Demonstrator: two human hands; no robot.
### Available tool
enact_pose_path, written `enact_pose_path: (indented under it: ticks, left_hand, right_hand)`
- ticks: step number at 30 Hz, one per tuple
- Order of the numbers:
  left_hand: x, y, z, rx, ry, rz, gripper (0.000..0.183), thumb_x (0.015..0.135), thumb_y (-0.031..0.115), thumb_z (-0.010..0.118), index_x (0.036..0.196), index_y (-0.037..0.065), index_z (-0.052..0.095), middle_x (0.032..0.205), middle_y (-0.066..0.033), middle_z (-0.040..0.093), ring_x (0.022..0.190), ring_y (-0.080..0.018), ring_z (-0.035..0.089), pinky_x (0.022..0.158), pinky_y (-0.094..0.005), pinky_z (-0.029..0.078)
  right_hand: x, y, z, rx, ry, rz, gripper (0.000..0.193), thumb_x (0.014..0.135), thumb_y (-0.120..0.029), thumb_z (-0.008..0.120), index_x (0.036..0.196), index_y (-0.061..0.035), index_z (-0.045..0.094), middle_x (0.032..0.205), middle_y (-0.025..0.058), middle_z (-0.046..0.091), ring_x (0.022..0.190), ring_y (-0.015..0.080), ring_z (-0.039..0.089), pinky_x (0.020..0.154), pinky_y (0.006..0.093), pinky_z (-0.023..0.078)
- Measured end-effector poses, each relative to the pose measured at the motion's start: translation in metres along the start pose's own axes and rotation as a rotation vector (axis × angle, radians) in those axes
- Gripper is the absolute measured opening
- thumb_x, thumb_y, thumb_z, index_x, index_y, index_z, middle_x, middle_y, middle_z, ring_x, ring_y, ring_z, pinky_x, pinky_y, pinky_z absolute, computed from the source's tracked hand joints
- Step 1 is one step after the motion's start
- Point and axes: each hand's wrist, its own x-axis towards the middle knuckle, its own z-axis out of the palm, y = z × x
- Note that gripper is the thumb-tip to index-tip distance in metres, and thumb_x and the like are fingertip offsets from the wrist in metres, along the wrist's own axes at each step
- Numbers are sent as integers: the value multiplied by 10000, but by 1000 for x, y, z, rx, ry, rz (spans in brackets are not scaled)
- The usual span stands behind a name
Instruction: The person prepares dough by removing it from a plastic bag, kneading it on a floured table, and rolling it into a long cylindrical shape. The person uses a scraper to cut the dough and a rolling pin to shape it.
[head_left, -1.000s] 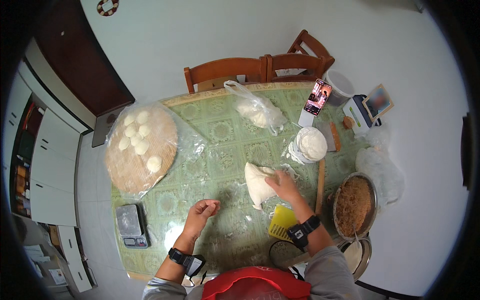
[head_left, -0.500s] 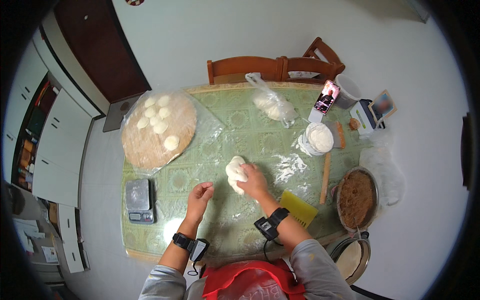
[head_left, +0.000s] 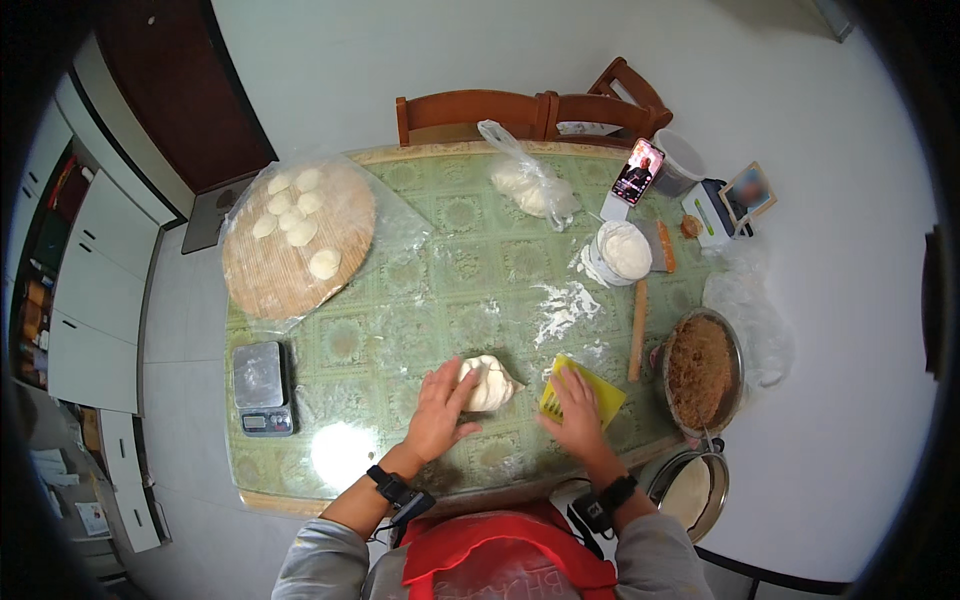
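Note:
A pale lump of dough [head_left: 490, 385] sits on the green patterned table, its top creased and its right end drawn to a point. My left hand [head_left: 438, 412] rests against its left side, fingers stretched out and thumb apart. To the right lies a yellow dough scraper [head_left: 606, 398] with a row of slots. My right hand [head_left: 576, 412] is over its left part, fingers extended across it and thumb apart; the scraper still looks flat on the table.
Several dough rounds lie on a plastic-covered round board [head_left: 290, 265] at far left, above a kitchen scale [head_left: 263, 385]. On the right are a rolling pin [head_left: 638, 330], a flour tub [head_left: 624, 250], a bowl of brown filling [head_left: 703, 370] and a propped phone [head_left: 638, 172]. Bagged dough [head_left: 532, 188] stands behind.
My right hand has let go of the dough and moved right onto the scraper. My left hand has come up against the dough, which now lies nearer me and looks more compact.

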Motion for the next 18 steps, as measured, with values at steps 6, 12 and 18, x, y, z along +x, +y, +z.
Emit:
enact_pose_path:
  ticks: [6, 12, 18]
  left_hand:
    - [31, -10, 13, 54, 12, 8, 961, 590, 229, 826, 1393, 44, 331, 1420, -192, 324, 1264, -395, 359, 1069, -476, 289]
    - [69, -47, 27, -156, 214, -238, 701, 802, 299, 679, 1350, -4, 364, 1074, -241, 603, 993, -416, 560, 866, -446, 456]
    - [95, -71, 20, -165, 146, -488, 535, 849, 330, 614, 1250, 2, 482, 996, -234, 645, 920, -400, 611, 794, -455, 489]
  right_hand:
    - [-33, 48, -2, -257, -11, 99, 462, 827, -200, 607, 1271, -107, 522, 1400, 105, 424, 1318, 327, 333, 1089, 506, 214]
    - [26, 38, -1, 110, -41, -65, 476, 843, -195, 601, 1277, -31, 493, 1391, 184, 409, 1313, 358, 335, 1091, 470, 242]
    - [63, -5, 60, -120, 1, -127, 487, 856, -223, 593, 1292, -39, 478, 1371, 214, 418, 1313, 369, 337, 1085, 426, 285]
